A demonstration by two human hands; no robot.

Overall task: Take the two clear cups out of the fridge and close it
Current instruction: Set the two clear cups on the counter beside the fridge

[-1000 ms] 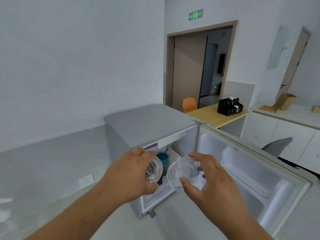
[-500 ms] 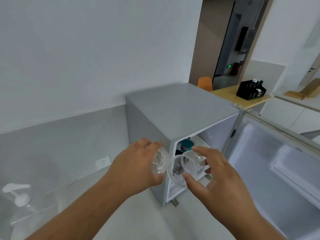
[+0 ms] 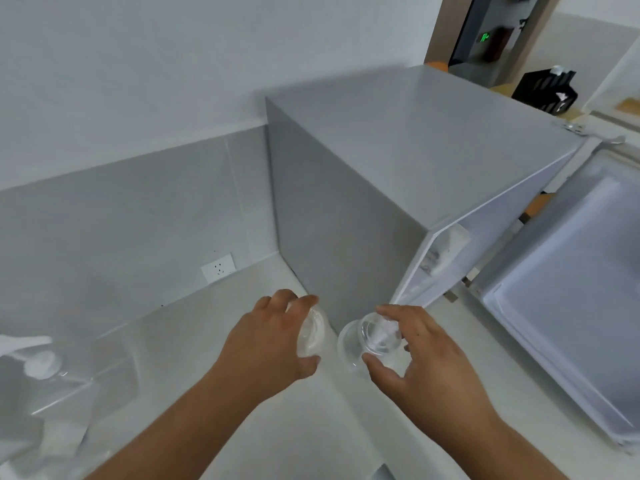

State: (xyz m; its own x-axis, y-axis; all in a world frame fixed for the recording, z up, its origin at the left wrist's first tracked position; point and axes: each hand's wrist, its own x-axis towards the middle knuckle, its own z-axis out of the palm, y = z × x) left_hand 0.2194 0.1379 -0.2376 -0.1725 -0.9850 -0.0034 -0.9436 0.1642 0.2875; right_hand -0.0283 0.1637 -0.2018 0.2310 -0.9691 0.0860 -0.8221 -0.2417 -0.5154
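My left hand (image 3: 268, 344) grips one clear cup (image 3: 313, 336), tilted on its side, in front of the grey side wall of the small fridge (image 3: 398, 140). My right hand (image 3: 429, 365) holds the second clear cup (image 3: 369, 339) by its rim, mouth turned toward the left. Both cups hang above the pale counter (image 3: 214, 355), close together but apart, left of the fridge's opening. The fridge door (image 3: 568, 296) stands wide open to the right, its white inner lining facing up. The fridge's inside is mostly hidden from this angle.
A wall socket (image 3: 219, 268) sits on the grey backsplash to the left. A clear pump bottle (image 3: 38, 368) stands at the far left of the counter. Behind the fridge are a black organiser (image 3: 545, 90) on a wooden desk and a doorway.
Both hands have drawn the cups out of the fridge and down to the left, over the counter. The view has swung left and down, so the fridge interior is out of sight.
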